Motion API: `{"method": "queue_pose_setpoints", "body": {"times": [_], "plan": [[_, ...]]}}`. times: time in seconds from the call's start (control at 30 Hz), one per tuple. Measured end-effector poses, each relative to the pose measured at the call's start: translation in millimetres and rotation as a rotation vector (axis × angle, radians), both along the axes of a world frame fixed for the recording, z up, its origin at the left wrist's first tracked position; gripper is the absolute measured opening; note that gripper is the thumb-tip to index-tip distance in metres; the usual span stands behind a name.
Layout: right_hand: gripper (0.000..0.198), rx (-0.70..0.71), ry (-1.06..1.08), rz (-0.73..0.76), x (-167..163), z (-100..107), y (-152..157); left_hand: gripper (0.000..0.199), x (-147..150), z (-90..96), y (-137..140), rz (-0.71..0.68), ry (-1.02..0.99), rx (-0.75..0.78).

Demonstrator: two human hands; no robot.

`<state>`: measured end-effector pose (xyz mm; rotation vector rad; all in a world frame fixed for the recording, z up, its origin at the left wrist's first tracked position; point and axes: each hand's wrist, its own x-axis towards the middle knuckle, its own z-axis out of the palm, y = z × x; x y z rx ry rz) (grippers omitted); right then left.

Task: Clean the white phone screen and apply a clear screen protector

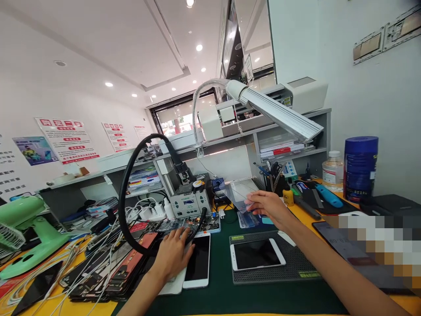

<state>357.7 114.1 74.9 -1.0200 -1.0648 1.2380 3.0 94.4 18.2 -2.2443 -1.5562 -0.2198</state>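
While the right hand (263,205) pinches one clear sheet (238,197) near the green mat's (221,300) back edge, the left hand (174,252) spreads its fingers beside one white phone (198,261). One more phone (258,254) sits by the gray mat's (296,265) left edge. One holder (275,181) at the bench's (105,309) back edge has tools in it.

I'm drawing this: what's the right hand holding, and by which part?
The right hand holds a clear plastic sheet by its right edge.
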Motion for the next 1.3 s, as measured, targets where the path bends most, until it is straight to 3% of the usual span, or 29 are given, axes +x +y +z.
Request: {"method": "queue_pose_setpoints", "body": {"times": [0.1, 0.23, 0.4, 0.67, 0.87, 1.3], "plan": [[0.022, -0.009, -0.029, 0.061, 4.8, -0.8, 0.2, 0.057, 3.3, 14.3, -8.1, -0.055, -0.059, -0.01], [0.025, -0.024, -0.09, 0.14, 10.7, -2.9, -2.1, 0.05, 19.6, 40.3, -20.5, -0.256, -0.277, -0.035], [0.028, -0.015, -0.186, 0.235, 18.3, -6.1, -10.9, 0.049, 52.0, 54.5, -19.9, -0.395, -0.499, -0.214], [0.037, -0.035, -0.344, 0.436, 34.9, -17.2, -20.5, 0.043, 95.5, 49.5, 11.3, -0.466, -0.923, -0.548], [0.04, -0.067, -0.432, 0.535, 41.3, -23.9, -15.6, 0.03, 105.2, 49.5, 18.2, -0.421, -0.807, -0.792], [0.027, -0.089, -0.642, 0.54, 42.4, -21.3, -17.6, 0.025, 112.3, 18.3, 18.2, -0.351, -0.901, -0.922]]}}
